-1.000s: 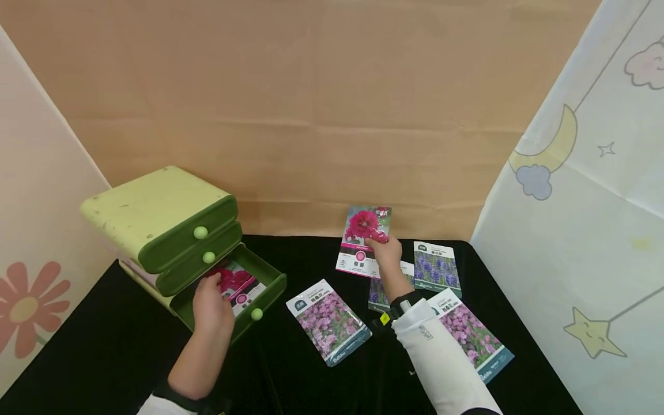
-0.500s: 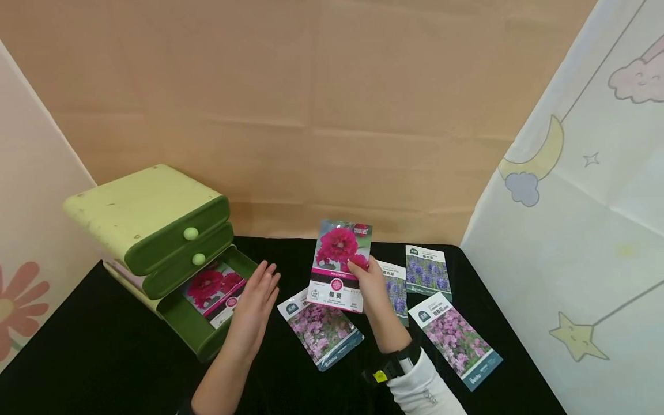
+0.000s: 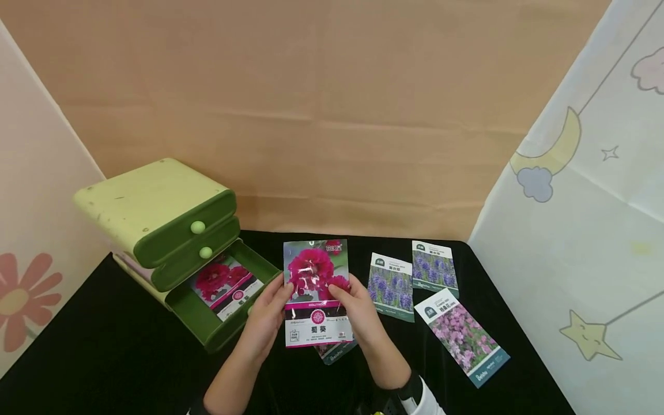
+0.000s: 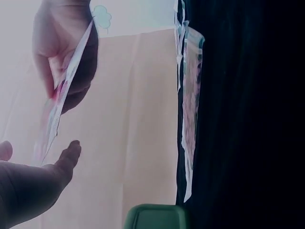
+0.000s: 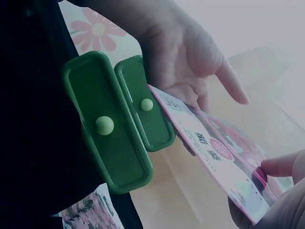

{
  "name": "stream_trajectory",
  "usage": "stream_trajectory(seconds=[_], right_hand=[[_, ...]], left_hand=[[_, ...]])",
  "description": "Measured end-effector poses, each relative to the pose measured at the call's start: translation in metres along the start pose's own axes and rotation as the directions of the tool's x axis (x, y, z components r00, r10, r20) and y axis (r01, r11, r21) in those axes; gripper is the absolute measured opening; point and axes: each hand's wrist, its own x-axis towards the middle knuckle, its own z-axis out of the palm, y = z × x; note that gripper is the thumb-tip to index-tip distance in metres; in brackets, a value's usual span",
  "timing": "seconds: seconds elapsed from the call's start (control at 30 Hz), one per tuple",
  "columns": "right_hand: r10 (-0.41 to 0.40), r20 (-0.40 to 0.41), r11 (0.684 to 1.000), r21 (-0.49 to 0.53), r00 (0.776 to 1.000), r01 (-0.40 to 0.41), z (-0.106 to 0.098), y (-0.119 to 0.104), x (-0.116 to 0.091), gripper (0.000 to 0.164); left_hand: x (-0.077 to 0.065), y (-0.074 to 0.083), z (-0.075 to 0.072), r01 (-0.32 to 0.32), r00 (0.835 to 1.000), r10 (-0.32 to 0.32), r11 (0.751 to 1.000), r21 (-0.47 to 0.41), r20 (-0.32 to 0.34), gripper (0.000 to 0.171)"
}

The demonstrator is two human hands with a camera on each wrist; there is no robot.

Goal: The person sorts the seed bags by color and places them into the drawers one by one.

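Note:
My right hand (image 3: 365, 311) pinches a flower seed packet (image 3: 313, 262) at its right edge, thumb on the front. The packet shows magenta hollyhock blooms above a white lower band. At its left edge is my left hand (image 3: 263, 323), fingers behind it; the right wrist view shows this thumb (image 5: 231, 86) raised off the packet. A similar magenta packet (image 3: 223, 282) lies in the pulled-out bottom drawer (image 3: 199, 331) of a green drawer box (image 3: 155, 202). Beneath the held packet, mostly hidden, lies a pink-flowered packet (image 3: 337, 350).
Two purple-flowered packets, a nearer one (image 3: 391, 288) and a farther one (image 3: 434, 268), lie on the black cloth (image 3: 129, 346) to the right. A pink-flowered packet (image 3: 467, 337) lies nearer the right edge. A brown paper sheet (image 3: 311, 115) stands behind.
My right hand has lifted the magenta packet off the purple-flowered one and brought it left and nearer. My left hand has left the drawer and moved right to the packet's edge.

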Motion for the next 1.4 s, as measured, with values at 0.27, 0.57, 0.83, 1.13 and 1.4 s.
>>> stream_trajectory(seconds=[0.27, 0.57, 0.83, 1.13, 1.4], right_hand=[[-0.012, -0.003, 0.999, -0.036, 1.000, 0.012, 0.004, 0.001, -0.004, 0.041], [-0.033, 0.079, 0.986, -0.162, 0.996, 0.045, 0.003, 0.002, -0.006, 0.053], [-0.027, 0.110, 0.972, -0.229, 0.994, 0.052, 0.004, 0.003, -0.006, 0.062], [-0.007, 0.111, 0.968, -0.248, 0.994, 0.034, 0.005, 0.006, 0.000, 0.072], [-0.076, 0.113, 0.963, -0.249, 0.991, 0.102, 0.002, 0.006, 0.001, 0.067]], left_hand=[[-0.002, -0.003, 0.004, 0.030, 0.999, -0.032, 0.999, -0.045, -0.032, 0.055], [0.000, -0.005, 0.005, 0.070, 0.993, -0.071, 0.997, -0.010, -0.094, 0.046], [0.000, -0.005, 0.001, 0.105, 0.989, -0.103, 0.994, 0.014, -0.102, 0.046], [0.000, -0.003, -0.002, 0.103, 0.983, -0.102, 0.995, 0.002, -0.154, 0.042], [0.005, 0.011, -0.030, 0.116, 0.975, -0.132, 0.989, -0.093, -0.181, 0.047]])
